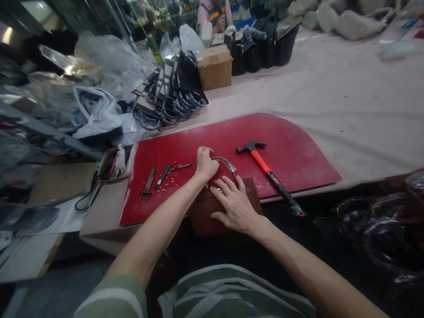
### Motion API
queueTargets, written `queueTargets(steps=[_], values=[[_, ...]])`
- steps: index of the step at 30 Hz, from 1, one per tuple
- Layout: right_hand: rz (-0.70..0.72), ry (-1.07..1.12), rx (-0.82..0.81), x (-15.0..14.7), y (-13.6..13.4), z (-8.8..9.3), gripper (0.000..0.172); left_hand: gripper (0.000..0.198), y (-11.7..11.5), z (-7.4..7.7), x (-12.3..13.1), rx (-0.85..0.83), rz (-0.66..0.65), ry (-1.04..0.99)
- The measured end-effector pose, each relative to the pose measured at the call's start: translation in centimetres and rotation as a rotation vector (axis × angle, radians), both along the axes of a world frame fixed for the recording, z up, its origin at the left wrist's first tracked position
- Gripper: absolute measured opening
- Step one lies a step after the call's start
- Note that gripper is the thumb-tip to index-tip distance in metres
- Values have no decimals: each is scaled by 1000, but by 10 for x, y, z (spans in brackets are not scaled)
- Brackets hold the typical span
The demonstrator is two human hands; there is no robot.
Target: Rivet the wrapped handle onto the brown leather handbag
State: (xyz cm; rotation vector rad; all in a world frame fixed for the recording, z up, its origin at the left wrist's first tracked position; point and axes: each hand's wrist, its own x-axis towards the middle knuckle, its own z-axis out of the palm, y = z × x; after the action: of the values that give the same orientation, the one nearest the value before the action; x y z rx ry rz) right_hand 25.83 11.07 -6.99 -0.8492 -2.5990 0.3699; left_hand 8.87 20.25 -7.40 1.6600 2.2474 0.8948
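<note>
Hammer [266,169] on mat [291,145], right of bag [203,218], tools [163,176] left, carton [214,68] behind

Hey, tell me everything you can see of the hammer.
The hammer has a dark, metal-looking head with a curved claw. It lies on the red board, claw to the right, striking face to the left. Its shaft is orange near the head, then a black grip with red markings and a red end. It slants toward the near right, the end sticking out past the board's edge. The right hand is nearest, not touching it.

One head-worn view — forward and down, fairly near the red mat [228,134]
</note>
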Motion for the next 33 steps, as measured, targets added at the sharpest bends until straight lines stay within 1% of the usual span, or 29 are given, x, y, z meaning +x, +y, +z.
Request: queueTargets(steps=[3, 5, 7, 9, 11, 13, 14, 16, 17, 18, 19, 21, 24, 27, 31, 33], values=[[0, -51, 34, -7, -1, -2, 80, 24, -5, -7, 0, 74, 19, -84], [28, -65, 31, -9, -1, -1, 83, 28, -7, -6, -1, 92, 34, -120], [46, -69, 17, -10, 0, -1, 86, 28, -11, 2, -5, 109, 44, -147], [59, -70, 5, -9, 2, -1, 88, 25, -24, 15, -14, 172, 20, -136], [67, -66, -5, -9, 3, -2, 90, 20, -51, 25, -25, 266, -18, -70], [73, -65, -16, -9, 5, -2, 92, 20, -91, 27, -36, 311, -61, 31], [78, -66, -20, -9, 6, -2, 93, 23, -114, 24, -41, 307, -110, 78], [92, -71, -26, -10, 8, -1, 95, 38, -157, 12, -48, 253, -273, 172], [101, -74, -26, -11, 9, -1, 96, 50, -175, 4, -50, 213, -354, 223], [108, -76, -24, -11, 10, 0, 96, 63, -188, -3, -51, 166, -387, 266], [113, -79, -21, -12, 11, 0, 96, 76, -198, -10, -52, 127, -394, 302], [121, -87, -17, -12, 13, 0, 95, 93, -204, -17, -50, 59, -362, 354], [131, -107, -17, -12, 16, 0, 92, 97, -194, -15, -44, -31, -367, 385], [131, -131, -9, -13, 16, 3, 88, 93, -183, -12, -39, -76, -383, 388], [105, -108, 23, -18, 12, 3, 79, 78, -181, -16, -36, -39, -346, 402], [67, -84, 38, -23, 9, 0, 80, 73, -182, -19, -36, -15, -345, 402]])
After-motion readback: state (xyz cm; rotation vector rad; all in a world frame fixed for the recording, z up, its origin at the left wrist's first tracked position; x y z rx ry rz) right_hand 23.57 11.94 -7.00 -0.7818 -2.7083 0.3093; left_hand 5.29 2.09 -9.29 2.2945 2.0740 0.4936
